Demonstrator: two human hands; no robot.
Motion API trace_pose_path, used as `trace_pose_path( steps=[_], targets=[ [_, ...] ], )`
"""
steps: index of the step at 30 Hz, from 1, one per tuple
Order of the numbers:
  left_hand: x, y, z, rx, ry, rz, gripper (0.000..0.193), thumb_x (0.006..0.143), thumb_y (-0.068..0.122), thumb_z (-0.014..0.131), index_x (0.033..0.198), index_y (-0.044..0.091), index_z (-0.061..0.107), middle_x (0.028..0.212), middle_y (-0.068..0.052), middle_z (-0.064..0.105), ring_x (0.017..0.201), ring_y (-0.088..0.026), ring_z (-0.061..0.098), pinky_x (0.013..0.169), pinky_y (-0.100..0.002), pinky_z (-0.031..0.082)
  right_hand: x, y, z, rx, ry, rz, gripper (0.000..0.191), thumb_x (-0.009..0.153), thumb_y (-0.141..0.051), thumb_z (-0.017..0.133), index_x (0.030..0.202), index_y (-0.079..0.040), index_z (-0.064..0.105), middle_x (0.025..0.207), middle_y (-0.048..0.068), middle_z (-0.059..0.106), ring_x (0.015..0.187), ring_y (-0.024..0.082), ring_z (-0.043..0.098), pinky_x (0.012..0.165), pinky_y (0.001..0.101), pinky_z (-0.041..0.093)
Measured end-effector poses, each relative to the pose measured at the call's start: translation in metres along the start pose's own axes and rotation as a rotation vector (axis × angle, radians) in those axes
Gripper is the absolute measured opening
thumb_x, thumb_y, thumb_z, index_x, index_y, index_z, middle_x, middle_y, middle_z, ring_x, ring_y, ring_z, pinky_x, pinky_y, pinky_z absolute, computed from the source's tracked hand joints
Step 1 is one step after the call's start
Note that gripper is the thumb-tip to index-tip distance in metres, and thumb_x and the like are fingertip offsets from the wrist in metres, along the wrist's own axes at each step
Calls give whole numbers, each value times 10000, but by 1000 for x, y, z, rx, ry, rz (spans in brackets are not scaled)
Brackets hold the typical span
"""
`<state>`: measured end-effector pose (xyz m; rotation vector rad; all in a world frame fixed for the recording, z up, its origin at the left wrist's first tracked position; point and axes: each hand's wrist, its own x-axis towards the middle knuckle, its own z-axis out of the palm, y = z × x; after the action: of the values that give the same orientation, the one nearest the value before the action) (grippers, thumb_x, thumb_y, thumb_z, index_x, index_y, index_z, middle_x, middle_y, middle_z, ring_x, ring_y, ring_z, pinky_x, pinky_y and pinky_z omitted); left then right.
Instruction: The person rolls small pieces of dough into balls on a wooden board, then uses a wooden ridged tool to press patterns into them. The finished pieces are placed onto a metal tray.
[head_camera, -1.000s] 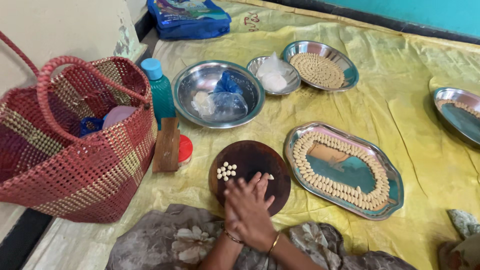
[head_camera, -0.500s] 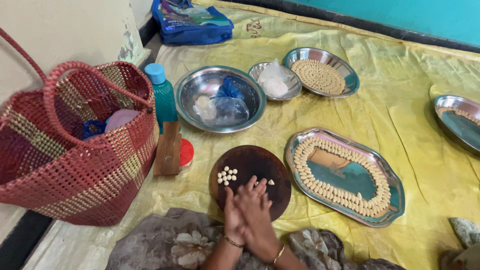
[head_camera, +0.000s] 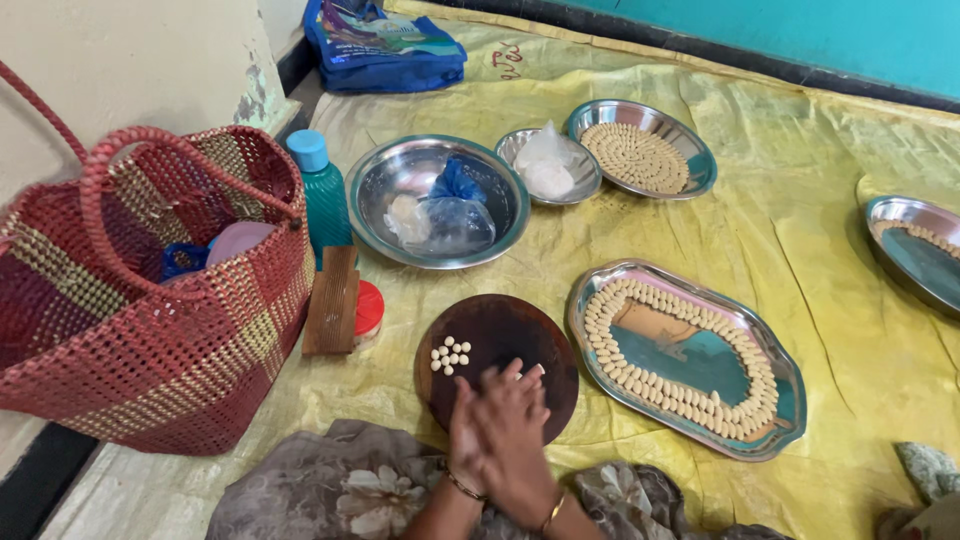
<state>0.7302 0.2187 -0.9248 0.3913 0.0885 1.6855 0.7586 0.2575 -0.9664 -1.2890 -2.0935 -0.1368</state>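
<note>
Both hands, left and right, pressed palm to palm over round dark board. Blue printed bag at sheet's far-left corner; clear plastic pouch in small steel bowl.

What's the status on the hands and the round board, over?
Left hand and right hand pressed palm to palm over the dark round board; contents hidden. Small pale pieces clustered on the board. Oval tray alongside, nothing obstructing.
</note>
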Motion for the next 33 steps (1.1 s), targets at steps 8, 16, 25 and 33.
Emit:
trace_pose_path(
  steps=[8,16,25,33],
  targets=[
    [9,-17,-2,215,433,-151,299,939,63,634,1221,-40,644,1092,-112,721,1013,-197,711,939,-307,591,10,126,3,441,-23,-80,495,1036,-305,462,1450,-37,512,1581,246,375,1485,464,299,1204,560,222],
    [24,18,-12,500,535,73,165,962,69,725,1078,-20,648,896,-69,710,766,-157,695,654,-254,555,-20,128,26,370,-132,-66,343,892,-217,678,1211,-92,687,1355,176,568,1232,390,523,1027,480,408],
    [41,67,-33,689,794,325,151,904,86,738,1041,23,745,848,-41,737,691,-105,677,601,-205,502,-20,125,35,506,-156,-83,131,892,-135,662,946,-51,746,1010,129,680,975,344,603,848,452,461],
    [56,64,-44,1520,884,557,272,717,94,885,902,34,696,830,-62,685,709,-187,690,649,-324,564,-19,123,53,554,-198,-115,146,914,-149,664,843,-37,725,750,137,643,723,345,614,675,450,466]
  ],
)
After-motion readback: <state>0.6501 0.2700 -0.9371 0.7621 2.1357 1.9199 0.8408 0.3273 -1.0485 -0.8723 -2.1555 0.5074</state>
